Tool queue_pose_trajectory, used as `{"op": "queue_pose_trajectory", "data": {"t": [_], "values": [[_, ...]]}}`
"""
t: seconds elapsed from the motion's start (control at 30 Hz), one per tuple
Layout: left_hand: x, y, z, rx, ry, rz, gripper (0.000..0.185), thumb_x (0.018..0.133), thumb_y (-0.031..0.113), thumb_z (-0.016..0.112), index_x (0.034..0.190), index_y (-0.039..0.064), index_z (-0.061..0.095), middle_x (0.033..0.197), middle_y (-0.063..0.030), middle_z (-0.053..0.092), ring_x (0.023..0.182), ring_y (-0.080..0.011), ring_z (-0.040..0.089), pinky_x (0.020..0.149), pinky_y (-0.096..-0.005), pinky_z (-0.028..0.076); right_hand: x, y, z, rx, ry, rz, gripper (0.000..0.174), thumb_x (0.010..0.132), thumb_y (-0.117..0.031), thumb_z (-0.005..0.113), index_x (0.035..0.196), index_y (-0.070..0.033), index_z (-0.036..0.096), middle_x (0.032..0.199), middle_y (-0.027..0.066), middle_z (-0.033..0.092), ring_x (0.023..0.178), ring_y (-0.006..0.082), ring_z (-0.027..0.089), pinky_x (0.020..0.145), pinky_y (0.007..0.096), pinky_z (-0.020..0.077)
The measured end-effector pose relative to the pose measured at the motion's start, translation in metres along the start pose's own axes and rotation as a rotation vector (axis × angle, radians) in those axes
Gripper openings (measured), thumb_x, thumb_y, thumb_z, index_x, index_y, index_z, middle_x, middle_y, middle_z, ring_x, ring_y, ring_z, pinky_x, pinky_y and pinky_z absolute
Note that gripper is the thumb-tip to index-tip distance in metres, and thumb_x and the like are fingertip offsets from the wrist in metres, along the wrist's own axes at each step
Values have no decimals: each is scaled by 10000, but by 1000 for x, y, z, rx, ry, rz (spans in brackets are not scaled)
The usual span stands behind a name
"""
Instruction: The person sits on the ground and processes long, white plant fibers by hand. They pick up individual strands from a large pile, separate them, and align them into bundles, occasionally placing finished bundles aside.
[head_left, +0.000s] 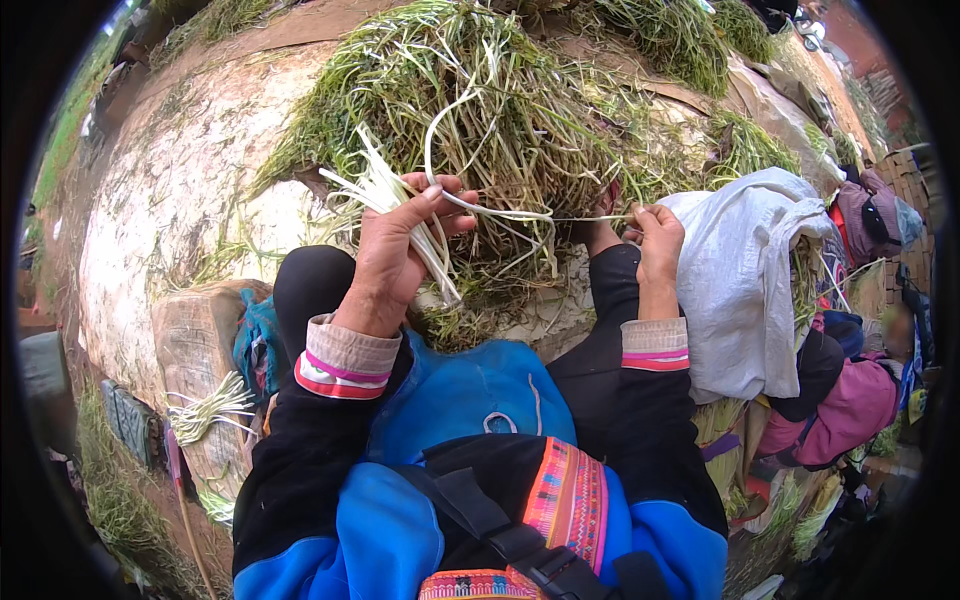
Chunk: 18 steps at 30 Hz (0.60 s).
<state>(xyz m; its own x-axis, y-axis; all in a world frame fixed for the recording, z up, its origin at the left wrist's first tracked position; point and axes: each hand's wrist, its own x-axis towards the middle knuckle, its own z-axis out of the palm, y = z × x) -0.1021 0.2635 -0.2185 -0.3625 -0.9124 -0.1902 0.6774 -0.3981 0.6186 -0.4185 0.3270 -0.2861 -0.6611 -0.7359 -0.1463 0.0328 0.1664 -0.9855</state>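
Note:
My left hand (409, 240) holds a small bundle of pale, whitish plant stems (386, 180) against its palm, with the fingers partly curled. A long thin pale stem (517, 214) runs from that hand to my right hand (657, 232), which pinches its far end between thumb and fingertips. Behind both hands lies a large heap of green and brown stalks (480, 127), with roots and dry bits at its near edge. The heap's foot is partly hidden by my hands. A blue cloth (480, 397) covers my lap.
On the left, a bunch of cleaned pale stems (212, 409) lies on a wooden block (199, 330), beside a teal cloth (255, 334). A white woven sack (742, 277) stands close on my right. A person in pink (840, 412) is beyond it. More green piles (667, 37) lie farther back.

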Motion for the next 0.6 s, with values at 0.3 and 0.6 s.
{"op": "queue_pose_trajectory", "data": {"t": [0.3, 0.6], "values": [[-7, 19, -3, 134, 44, 16, 175, 837, -2, 552, 998, -5, 485, 969, -179, 591, 859, -309, 631, 658, -372, 576, -47, -43, 48, -618, -330, -732, 185, 816, -46, 546, 980, 13, 607, 936, 128, 591, 876, 254, 582, 786, 301, 447], [0, 27, -3, 118, -60, -24, 177, 841, 0, 546, 1002, 6, 473, 982, -178, 587, 824, -286, 635, 605, -337, 559, -85, -33, 113, 18, -1142, -5, 266, 903, -186, 506, 1007, 36, 611, 905, 103, 654, 827, 164, 606, 791, 279, 461]]}}
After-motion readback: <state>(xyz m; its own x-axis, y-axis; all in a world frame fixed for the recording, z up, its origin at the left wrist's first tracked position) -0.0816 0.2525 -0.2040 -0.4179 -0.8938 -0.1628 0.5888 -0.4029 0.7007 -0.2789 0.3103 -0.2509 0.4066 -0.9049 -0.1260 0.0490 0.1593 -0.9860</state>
